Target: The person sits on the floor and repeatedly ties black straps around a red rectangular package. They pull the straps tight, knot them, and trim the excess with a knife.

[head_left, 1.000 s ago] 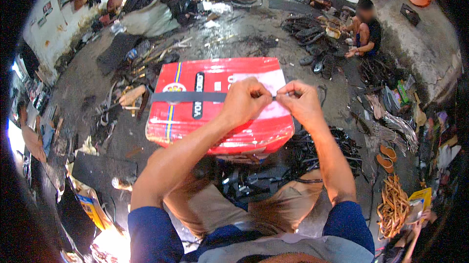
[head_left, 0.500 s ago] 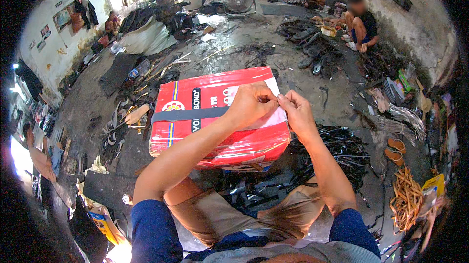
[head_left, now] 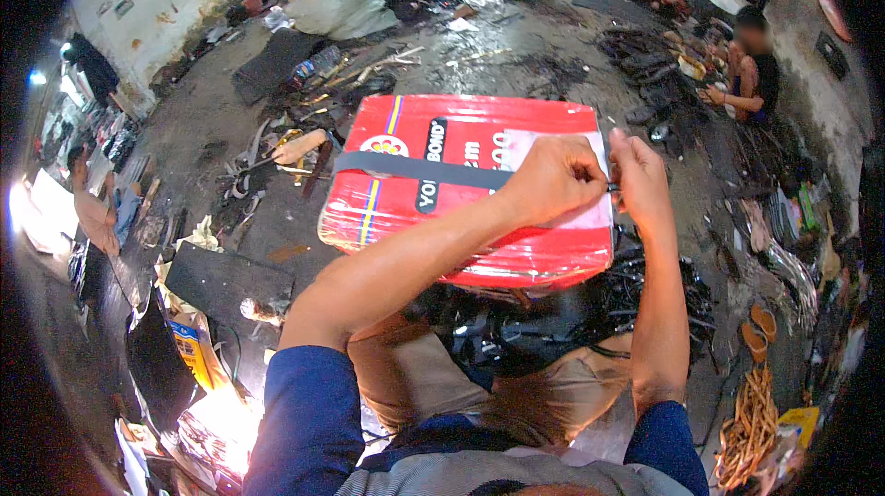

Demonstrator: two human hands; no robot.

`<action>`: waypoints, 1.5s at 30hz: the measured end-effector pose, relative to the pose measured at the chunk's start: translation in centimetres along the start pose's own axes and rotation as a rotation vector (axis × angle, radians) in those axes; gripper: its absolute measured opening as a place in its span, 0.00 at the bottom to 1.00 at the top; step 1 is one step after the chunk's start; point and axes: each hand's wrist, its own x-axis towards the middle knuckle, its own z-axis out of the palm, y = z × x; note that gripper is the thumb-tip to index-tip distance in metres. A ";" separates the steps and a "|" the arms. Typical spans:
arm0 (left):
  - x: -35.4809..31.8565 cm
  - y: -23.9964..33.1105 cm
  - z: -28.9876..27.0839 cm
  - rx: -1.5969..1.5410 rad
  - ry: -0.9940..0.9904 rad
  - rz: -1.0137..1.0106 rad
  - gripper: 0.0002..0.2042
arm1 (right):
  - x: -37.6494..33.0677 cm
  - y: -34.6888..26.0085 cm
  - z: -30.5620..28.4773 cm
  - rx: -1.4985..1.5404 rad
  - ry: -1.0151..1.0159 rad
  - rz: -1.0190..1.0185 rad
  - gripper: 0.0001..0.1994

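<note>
Lying across the red box, the grey strap ran from 9 to 3 o'clock, its right end under both hands. Left hand pinched that end in a clenched grip; right hand, just beside at 3 o'clock, pinched a small piece between them.

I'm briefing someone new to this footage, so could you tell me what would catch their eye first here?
First, the big red wrapped bundle at centre, crossed by a dark strap. Over its right end the left hand and right hand meet, pinching something too small to identify. A seated person works among dark scrap at upper right, and coiled orange rope lies at lower right.
</note>
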 end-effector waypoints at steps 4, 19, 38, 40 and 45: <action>-0.3 -0.2 -0.3 -0.053 0.008 -0.021 0.02 | 0.9 0.6 1.5 -0.211 0.144 -0.239 0.15; 0.4 0.8 -0.4 0.046 -0.029 -0.036 0.03 | -5.4 39.8 12.1 0.068 0.244 0.196 0.13; 1.0 0.7 -1.4 0.208 -0.178 0.219 0.07 | -10.8 44.9 11.7 -0.462 0.109 0.465 0.15; 0.8 0.5 -1.5 0.228 -0.181 0.272 0.07 | -11.2 43.9 11.6 -0.477 0.117 0.485 0.13; -0.2 0.2 -2.4 0.287 -0.180 0.322 0.06 | -12.3 40.0 10.2 -0.489 0.063 0.555 0.15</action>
